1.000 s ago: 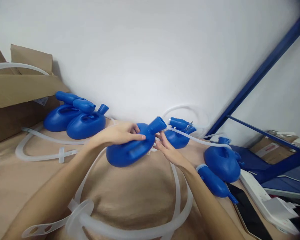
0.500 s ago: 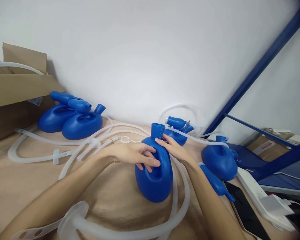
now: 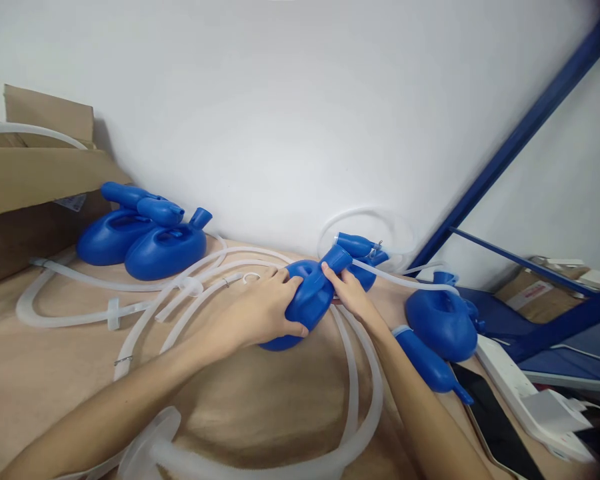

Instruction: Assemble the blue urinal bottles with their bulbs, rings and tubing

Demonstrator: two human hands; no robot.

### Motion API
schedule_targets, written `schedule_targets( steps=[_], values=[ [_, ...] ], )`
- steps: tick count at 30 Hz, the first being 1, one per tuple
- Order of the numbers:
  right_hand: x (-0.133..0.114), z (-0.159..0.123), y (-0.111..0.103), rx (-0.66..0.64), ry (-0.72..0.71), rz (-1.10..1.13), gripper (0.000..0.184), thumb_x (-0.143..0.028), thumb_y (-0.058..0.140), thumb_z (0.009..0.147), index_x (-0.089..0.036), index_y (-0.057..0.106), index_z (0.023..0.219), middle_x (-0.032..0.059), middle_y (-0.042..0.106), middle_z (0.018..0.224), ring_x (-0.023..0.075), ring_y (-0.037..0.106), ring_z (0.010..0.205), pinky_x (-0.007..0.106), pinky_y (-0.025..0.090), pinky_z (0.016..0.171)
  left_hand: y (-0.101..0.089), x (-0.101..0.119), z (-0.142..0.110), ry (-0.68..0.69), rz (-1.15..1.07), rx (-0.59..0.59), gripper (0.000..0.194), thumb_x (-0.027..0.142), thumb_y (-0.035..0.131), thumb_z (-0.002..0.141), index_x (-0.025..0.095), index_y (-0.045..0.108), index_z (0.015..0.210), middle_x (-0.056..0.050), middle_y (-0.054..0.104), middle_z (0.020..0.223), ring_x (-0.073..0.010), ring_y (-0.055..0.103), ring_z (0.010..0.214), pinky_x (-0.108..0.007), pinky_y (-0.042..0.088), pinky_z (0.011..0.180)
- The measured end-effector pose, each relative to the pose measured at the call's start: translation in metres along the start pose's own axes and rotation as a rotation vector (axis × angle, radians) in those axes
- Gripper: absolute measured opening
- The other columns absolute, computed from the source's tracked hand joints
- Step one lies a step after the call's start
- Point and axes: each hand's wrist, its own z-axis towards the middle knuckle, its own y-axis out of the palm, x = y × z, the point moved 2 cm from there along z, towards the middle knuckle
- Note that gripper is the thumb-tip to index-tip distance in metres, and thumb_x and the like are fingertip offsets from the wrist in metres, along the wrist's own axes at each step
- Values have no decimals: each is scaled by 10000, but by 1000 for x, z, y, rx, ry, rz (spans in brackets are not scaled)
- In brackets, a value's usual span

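Observation:
My left hand (image 3: 260,313) is wrapped round the body of a blue plastic bottle-like vessel (image 3: 313,297) that lies tilted on the tan table (image 3: 40,360), its neck pointing up and right. My right hand (image 3: 347,293) pinches the vessel near its neck, fingers closed on it. Clear silicone tubing (image 3: 353,373) loops on the table beneath and around both hands. Another blue vessel with a capped spout (image 3: 355,247) sits just behind the held one.
Two blue vessels (image 3: 145,237) rest at the back left beside a cardboard box (image 3: 25,187). More blue vessels (image 3: 443,323) lie at the right, near a dark phone (image 3: 495,427) and a white power strip (image 3: 530,400). A blue metal frame (image 3: 525,133) rises at the right.
The held vessel went from lying sideways, to standing neck-up, to tilted back down toward the wall. Both hands stayed on it and shifted with it.

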Motion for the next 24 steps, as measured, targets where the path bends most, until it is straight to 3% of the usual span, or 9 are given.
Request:
schedule_targets(
  steps=[4, 7, 11, 14, 18, 24],
  values=[
    [5, 6, -5, 19, 18, 144, 773, -794, 566, 880, -232, 579, 1411, 149, 663, 1402, 360, 702, 1171, 464, 675, 805, -1, -6, 6, 34, 27, 84, 346, 450, 773, 825, 185, 696, 1032, -149, 635, 1250, -365, 559, 1198, -478, 491, 991],
    [2, 6, -16, -25, -13, 196, 693, -758, 480, 951, -250, 571, 1413, 147, 668, 1396, 329, 724, 1150, 446, 659, 883, -18, -25, 17, 31, -79, 124, 343, 392, 742, 811, 188, 702, 1084, -124, 659, 1246, -333, 584, 1197, -448, 490, 1041],
    [3, 9, -43, -31, -44, 122, 577, -626, 538, 983, -294, 535, 1455, 121, 669, 1390, 295, 697, 1223, 444, 616, 980, -50, -80, 27, -99, -110, 377, 330, 322, 566, 853, 150, 696, 1104, -138, 684, 1245, -306, 644, 1150, -425, 496, 1055],
    [14, 12, -65, -50, -39, -11, 553, -594, 623, 943, -266, 622, 1389, 122, 674, 1387, 303, 659, 1271, 462, 573, 1043, -60, -128, 29, -185, -84, 459, 343, 287, 540, 832, 175, 697, 1115, -106, 726, 1219, -311, 651, 1169, -409, 491, 1060],
    [31, 17, -84, -33, -57, -123, 544, -633, 633, 927, -253, 701, 1311, 117, 698, 1374, 335, 649, 1264, 508, 543, 1061, -45, -176, 30, -362, -11, 400, 281, 276, 566, 799, 210, 700, 1036, -85, 754, 1132, -314, 672, 1108, -400, 514, 1012],
    [42, 23, -90, 76, -14, -253, 542, -584, 631, 938, -185, 676, 1302, 140, 732, 1264, 307, 689, 1157, 458, 534, 1021, -16, -208, 43, -499, 58, 398, 266, 325, 539, 831, 184, 675, 1012, -143, 709, 1133, -333, 654, 1115, -427, 512, 1011]
  ],
)
